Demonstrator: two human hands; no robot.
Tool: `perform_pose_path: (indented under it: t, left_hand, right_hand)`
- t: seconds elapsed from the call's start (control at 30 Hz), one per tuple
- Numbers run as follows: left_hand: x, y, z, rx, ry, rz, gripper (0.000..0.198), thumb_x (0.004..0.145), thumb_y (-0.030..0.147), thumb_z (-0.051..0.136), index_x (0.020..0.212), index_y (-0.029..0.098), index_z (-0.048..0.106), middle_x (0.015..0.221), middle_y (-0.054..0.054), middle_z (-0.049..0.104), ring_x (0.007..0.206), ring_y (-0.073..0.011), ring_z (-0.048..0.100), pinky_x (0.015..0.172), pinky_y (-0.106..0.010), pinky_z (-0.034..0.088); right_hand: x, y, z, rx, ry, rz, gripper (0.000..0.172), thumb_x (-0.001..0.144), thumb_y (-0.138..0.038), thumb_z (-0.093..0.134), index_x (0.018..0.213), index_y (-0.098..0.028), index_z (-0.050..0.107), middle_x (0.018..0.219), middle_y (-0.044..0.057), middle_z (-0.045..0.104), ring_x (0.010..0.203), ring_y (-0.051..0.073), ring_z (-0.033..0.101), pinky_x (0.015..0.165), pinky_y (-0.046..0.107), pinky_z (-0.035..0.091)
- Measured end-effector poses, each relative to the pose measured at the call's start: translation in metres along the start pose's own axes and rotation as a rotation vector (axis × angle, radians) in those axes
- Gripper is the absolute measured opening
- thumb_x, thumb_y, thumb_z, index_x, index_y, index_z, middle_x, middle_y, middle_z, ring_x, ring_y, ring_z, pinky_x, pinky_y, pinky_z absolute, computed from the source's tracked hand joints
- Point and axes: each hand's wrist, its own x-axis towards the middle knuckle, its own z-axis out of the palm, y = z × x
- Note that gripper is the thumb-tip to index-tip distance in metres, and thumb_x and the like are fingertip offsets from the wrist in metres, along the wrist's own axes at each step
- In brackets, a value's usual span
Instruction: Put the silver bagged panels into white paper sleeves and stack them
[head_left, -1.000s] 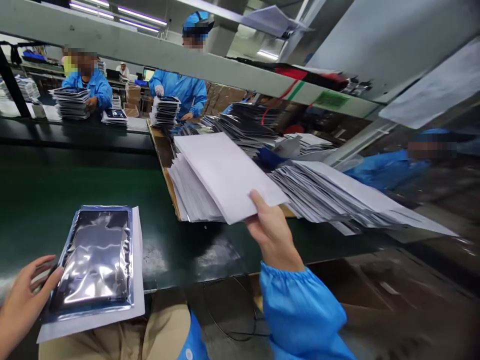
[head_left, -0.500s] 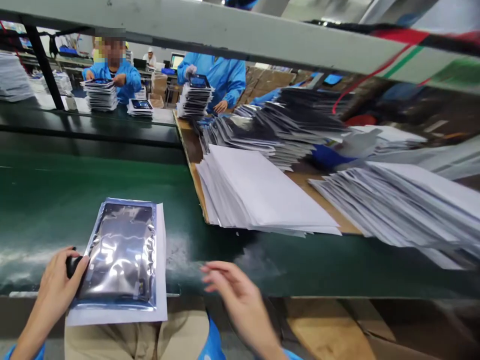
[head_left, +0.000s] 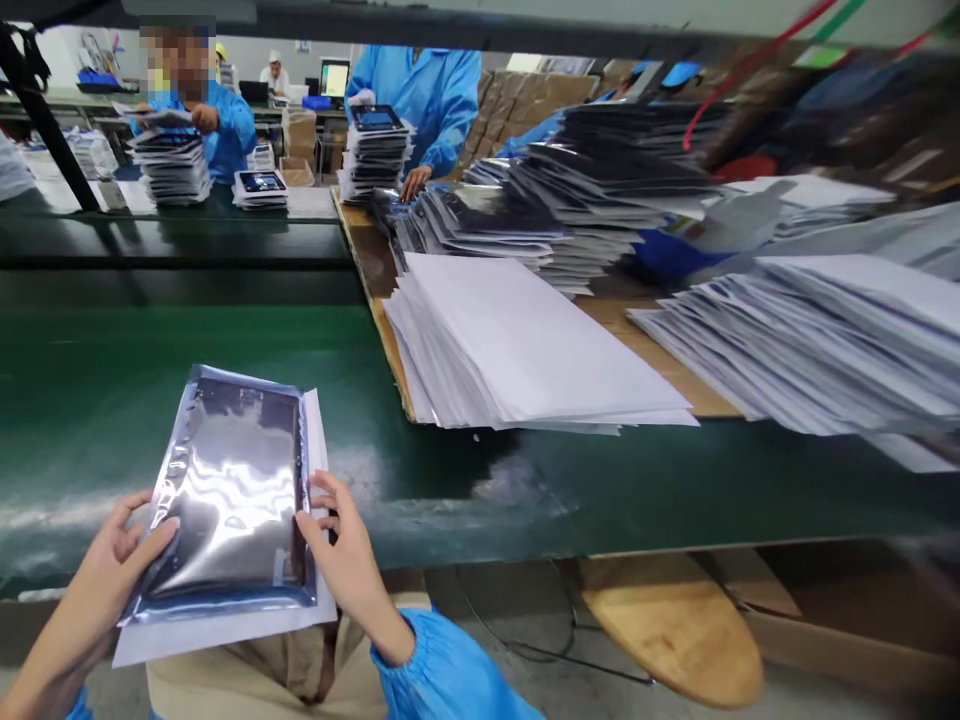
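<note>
Near left, left hand [head_left: 112,560]: fingers grip silver bag [head_left: 229,490] edge, as before.
Right hand [head_left: 341,555]: moved in from mid-air; fingers now pinch bag's right edge.

Green belt [head_left: 637,480] bears a wooden board [head_left: 361,245] and white sheet [head_left: 225,632].

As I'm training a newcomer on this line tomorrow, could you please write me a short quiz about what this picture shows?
1. True or false: the silver bag lies on a white sheet.
2. The stack of white sheets rests: A on the person's lap; B on the brown board to the right of the bag; C under the bag.
3. What colour is the belt beneath the bag, and which hands touch the bag?
Key: 1 true. 2 B. 3 green; both hands, the left hand at its left edge and the right hand at its right edge.
</note>
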Motion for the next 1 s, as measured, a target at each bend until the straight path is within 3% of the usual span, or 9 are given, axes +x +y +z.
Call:
perform_pose_path:
  t: [0.13,0.23,0.33,0.5,0.67,0.77,0.87,0.9,1.0]
  left_hand:
    - [-0.005,0.001,0.004,-0.140,0.046,-0.026,0.075,0.045,0.042,0.088,0.111,0.032,0.054,0.066,0.006,0.072,0.051,-0.0160,0.066,0.053,-0.021,0.056]
    - [-0.003,-0.005,0.005,-0.150,0.156,-0.018,0.073,0.035,0.043,0.091,0.102,0.035,0.061,0.061,0.008,0.071,0.047,-0.0150,0.064,0.047,-0.018,0.055]
    - [-0.003,-0.010,0.010,-0.145,0.192,-0.037,0.069,0.035,0.045,0.090,0.098,0.036,0.063,0.064,0.008,0.071,0.048,-0.0155,0.063,0.044,-0.019,0.054]
    - [-0.014,-0.009,0.025,-0.199,0.193,-0.058,0.053,0.039,0.052,0.087,0.079,0.024,0.065,0.063,0.006,0.068,0.052,-0.0102,0.060,0.048,-0.014,0.052]
    - [-0.021,-0.002,0.030,-0.138,0.266,0.119,0.048,0.046,0.052,0.084,0.074,0.023,0.059,0.054,0.010,0.059,0.043,-0.0061,0.050,0.039,-0.012,0.042]
    - [-0.006,0.005,0.017,-0.050,0.316,0.130,0.051,0.051,0.049,0.082,0.089,0.024,0.057,0.053,0.011,0.059,0.041,-0.0093,0.050,0.038,-0.017,0.042]
    - [0.029,0.014,-0.006,0.286,0.176,0.170,0.048,0.067,0.054,0.067,0.098,0.020,0.057,0.057,0.008,0.060,0.046,-0.0124,0.053,0.042,-0.020,0.042]
    - [0.042,0.019,-0.015,0.457,0.142,0.204,0.047,0.071,0.056,0.061,0.098,0.018,0.058,0.059,0.007,0.061,0.049,-0.0127,0.054,0.044,-0.021,0.041]
    - [0.074,0.036,-0.035,0.673,0.158,0.244,0.044,0.073,0.052,0.059,0.091,0.012,0.062,0.065,0.003,0.061,0.061,-0.0147,0.055,0.054,-0.021,0.041]
  right_hand:
    - [0.002,-0.013,-0.001,0.326,0.093,0.083,0.037,0.070,-0.030,0.067,0.103,-0.023,0.050,0.089,0.000,0.057,0.067,0.012,0.056,0.064,0.026,0.048]
    - [-0.006,-0.026,-0.005,0.394,-0.046,0.070,0.028,0.073,-0.032,0.066,0.096,-0.022,0.054,0.076,-0.003,0.058,0.067,0.013,0.056,0.067,0.026,0.047]
    - [-0.017,-0.035,-0.013,0.352,-0.137,0.030,0.025,0.076,-0.033,0.064,0.097,-0.021,0.060,0.086,0.000,0.063,0.080,0.016,0.058,0.075,0.028,0.048]
    - [-0.032,-0.032,-0.023,0.068,0.018,-0.010,0.015,0.082,-0.034,0.061,0.089,-0.021,0.063,0.082,0.000,0.061,0.078,0.017,0.057,0.074,0.027,0.048]
    - [-0.048,-0.029,-0.029,0.151,-0.013,0.057,0.037,0.087,-0.041,0.057,0.120,-0.025,0.054,0.112,0.004,0.066,0.104,0.019,0.060,0.093,0.030,0.046]
    - [-0.057,-0.030,-0.046,0.134,0.057,0.075,0.041,0.085,-0.044,0.059,0.121,-0.026,0.055,0.117,0.003,0.066,0.108,0.019,0.060,0.096,0.030,0.045]
    - [-0.064,-0.026,-0.072,0.134,0.130,0.085,0.041,0.083,-0.044,0.062,0.121,-0.028,0.058,0.117,0.002,0.067,0.108,0.020,0.061,0.094,0.028,0.046]
    - [-0.067,-0.023,-0.081,0.138,0.140,0.096,0.042,0.082,-0.044,0.062,0.122,-0.029,0.058,0.117,0.002,0.068,0.109,0.019,0.061,0.093,0.027,0.047]
    - [-0.079,-0.011,-0.104,0.128,0.128,0.137,0.046,0.081,-0.043,0.065,0.124,-0.028,0.057,0.116,0.004,0.069,0.107,0.020,0.063,0.091,0.027,0.049]
